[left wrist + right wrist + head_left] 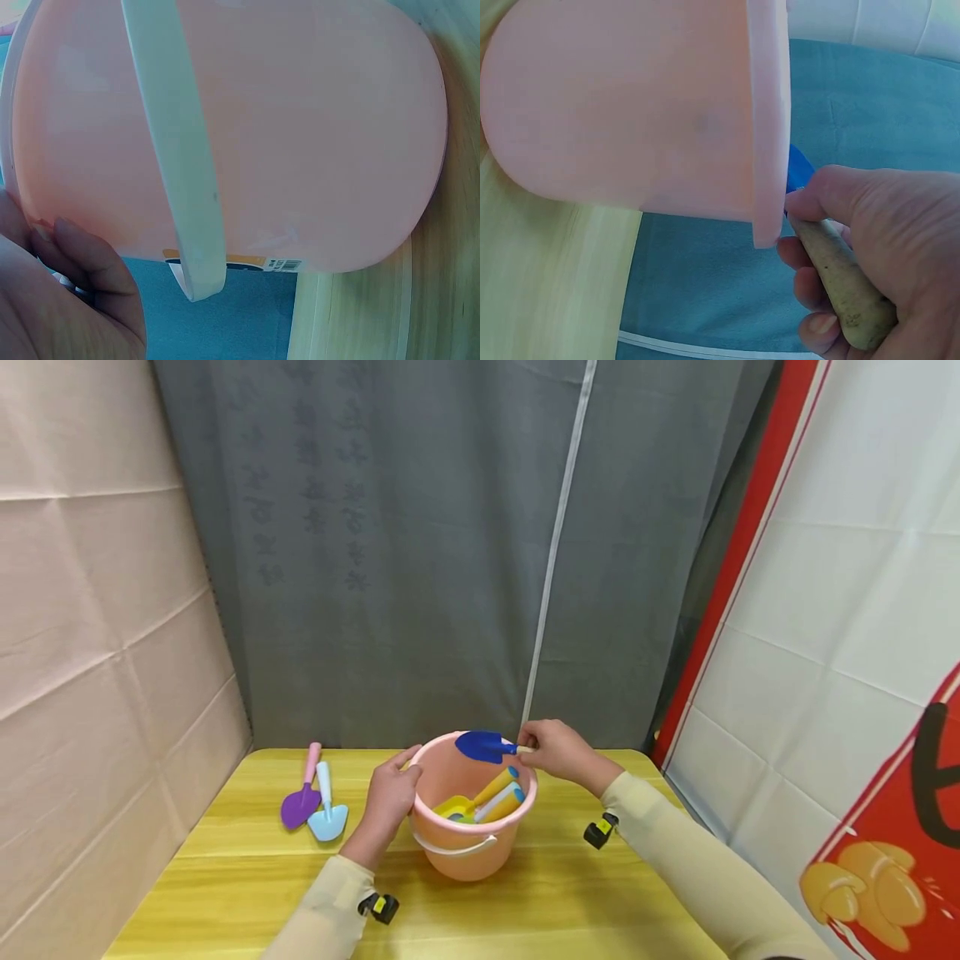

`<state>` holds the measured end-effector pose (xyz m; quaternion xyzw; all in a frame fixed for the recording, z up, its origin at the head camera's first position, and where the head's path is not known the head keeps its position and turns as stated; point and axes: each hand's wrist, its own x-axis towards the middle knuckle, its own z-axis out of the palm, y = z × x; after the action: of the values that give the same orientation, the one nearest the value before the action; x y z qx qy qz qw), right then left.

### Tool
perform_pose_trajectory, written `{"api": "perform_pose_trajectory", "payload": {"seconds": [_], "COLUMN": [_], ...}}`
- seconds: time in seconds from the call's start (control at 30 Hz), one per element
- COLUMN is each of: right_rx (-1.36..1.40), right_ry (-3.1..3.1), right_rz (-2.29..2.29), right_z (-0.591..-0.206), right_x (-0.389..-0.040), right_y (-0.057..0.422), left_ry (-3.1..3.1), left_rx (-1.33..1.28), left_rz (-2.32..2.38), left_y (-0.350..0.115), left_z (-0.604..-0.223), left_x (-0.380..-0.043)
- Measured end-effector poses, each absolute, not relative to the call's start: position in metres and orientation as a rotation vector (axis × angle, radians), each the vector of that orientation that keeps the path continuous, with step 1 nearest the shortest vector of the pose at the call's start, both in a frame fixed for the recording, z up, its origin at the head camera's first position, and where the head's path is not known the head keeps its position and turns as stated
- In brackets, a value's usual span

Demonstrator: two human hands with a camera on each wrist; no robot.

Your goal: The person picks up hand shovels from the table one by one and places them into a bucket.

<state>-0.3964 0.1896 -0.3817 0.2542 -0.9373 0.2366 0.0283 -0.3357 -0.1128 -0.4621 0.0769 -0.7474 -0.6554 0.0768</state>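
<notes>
A pink bucket [465, 856] stands upright on the table, its white handle [453, 849] hanging down the near side. At the bucket's left rim, my left hand [392, 793] grips the edge, thumb and fingers bent over it in the left wrist view. My right hand [561, 749] holds a small trowel with a blue blade [482, 746] over the bucket's opening. The right wrist view shows its pale, worn handle [840, 285] in the fingers. Inside the bucket lie a yellow tool [456, 807] and other tools with orange-and-blue handles [501, 804], partly hidden by the wall.
Left of the bucket, a purple toy shovel with a pink handle [300, 806] and a light blue one [327, 822] lie side by side on the yellow wood table [247, 860]. A grey curtain [420, 568] hangs behind; a white-and-red banner [810, 610] stands on the right.
</notes>
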Motion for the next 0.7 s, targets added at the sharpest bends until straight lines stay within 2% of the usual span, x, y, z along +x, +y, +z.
{"api": "perform_pose_trajectory", "payload": {"seconds": [0.7], "right_rx": [0.854], "right_ry": [-2.934], "right_rz": [0.536], "right_z": [-0.372], "right_x": [-0.392], "right_y": [0.168], "left_ry": [-2.245], "left_rx": [0.236], "left_rz": [-1.935], "left_y": [-0.112], "left_z": [-0.461], "left_x": [-0.334]}}
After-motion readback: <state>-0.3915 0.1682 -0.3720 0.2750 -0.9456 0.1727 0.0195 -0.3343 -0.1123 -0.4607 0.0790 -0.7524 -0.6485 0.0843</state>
